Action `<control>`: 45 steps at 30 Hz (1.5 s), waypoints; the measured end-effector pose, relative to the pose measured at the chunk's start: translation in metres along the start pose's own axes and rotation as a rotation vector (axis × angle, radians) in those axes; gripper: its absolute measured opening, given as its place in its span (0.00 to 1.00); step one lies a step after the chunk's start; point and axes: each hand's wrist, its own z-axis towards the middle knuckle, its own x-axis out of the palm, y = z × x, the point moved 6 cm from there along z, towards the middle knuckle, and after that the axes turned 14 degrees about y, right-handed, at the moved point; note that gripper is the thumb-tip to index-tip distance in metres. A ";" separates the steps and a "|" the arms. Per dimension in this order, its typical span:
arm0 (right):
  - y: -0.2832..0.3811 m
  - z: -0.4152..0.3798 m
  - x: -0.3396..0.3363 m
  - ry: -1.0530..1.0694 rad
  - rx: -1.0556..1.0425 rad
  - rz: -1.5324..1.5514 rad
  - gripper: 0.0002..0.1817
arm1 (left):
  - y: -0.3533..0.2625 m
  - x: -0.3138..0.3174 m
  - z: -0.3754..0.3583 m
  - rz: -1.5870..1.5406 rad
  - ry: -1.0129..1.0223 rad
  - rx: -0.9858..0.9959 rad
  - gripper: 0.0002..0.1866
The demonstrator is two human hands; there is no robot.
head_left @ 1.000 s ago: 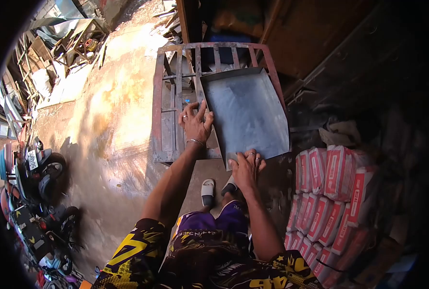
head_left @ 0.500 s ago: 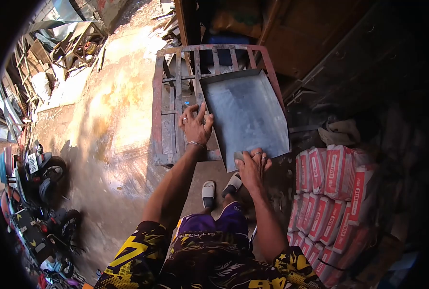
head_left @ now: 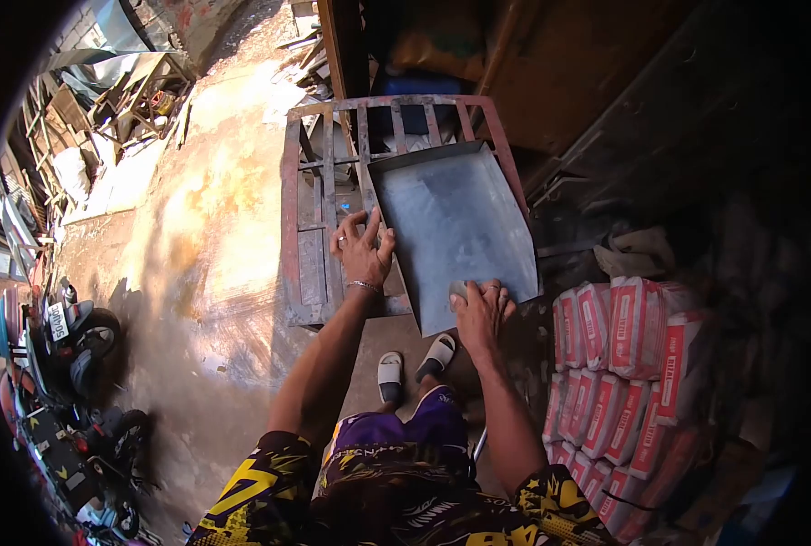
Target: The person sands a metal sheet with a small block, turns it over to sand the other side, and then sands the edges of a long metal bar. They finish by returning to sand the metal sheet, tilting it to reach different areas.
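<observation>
A shallow grey sheet-metal tray (head_left: 456, 218) with low raised edges lies tilted on a slatted metal frame (head_left: 293, 209) with worn red paint. My left hand (head_left: 364, 257) rests at the tray's left edge, its fingers spread over the slats and the thumb near the rim. Over the tray's near end, my right hand (head_left: 484, 317) has curled fingers closed on a small flat greyish piece (head_left: 460, 289). What that piece is does not show clearly. My palms' undersides are hidden.
Stacked red-and-white bags (head_left: 619, 364) stand at right. Parked motorcycles (head_left: 82, 337) are on the left. Scrap wood and sheets (head_left: 105, 118) lie in a heap at upper left. A dark wooden panel (head_left: 587, 73) rises beyond the frame. My feet in sandals (head_left: 390, 375) are just below.
My right hand has slid slightly farther onto the tray with the small flat piece. My left hand stays by the left rim. The whole view has shifted a little.
</observation>
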 end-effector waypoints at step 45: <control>0.102 0.146 0.038 0.004 -0.369 0.181 0.10 | -0.011 -0.010 0.003 -0.024 0.096 0.008 0.32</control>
